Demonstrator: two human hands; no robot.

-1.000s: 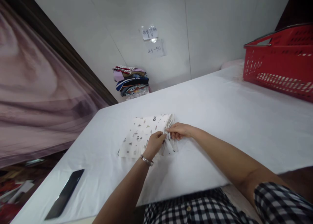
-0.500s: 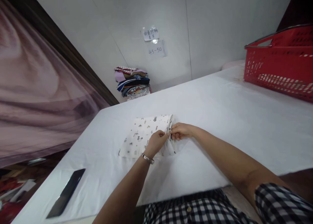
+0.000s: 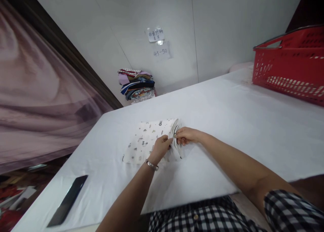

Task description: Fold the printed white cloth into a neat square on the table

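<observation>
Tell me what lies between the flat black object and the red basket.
In the head view, the printed cloth lies between them on the white tabletop, the left hand and right hand both at its layered edge.

White tbl (image 3: 222, 110), qty of stuff on top

Surface wrinkled, esp. nr L edge. Folded printed cloth (image 3: 144, 142) lies approx. mid, layers bunched at R end. Dark glossy flat slab (image 3: 68, 201) nr front L corner, well apart fr. cloth. Red basket (image 3: 291, 65) w/ slotted sides stands far R, partly out of view. Clothes pile (image 3: 138, 85) at back edge; can't tell if on tbl.
</observation>
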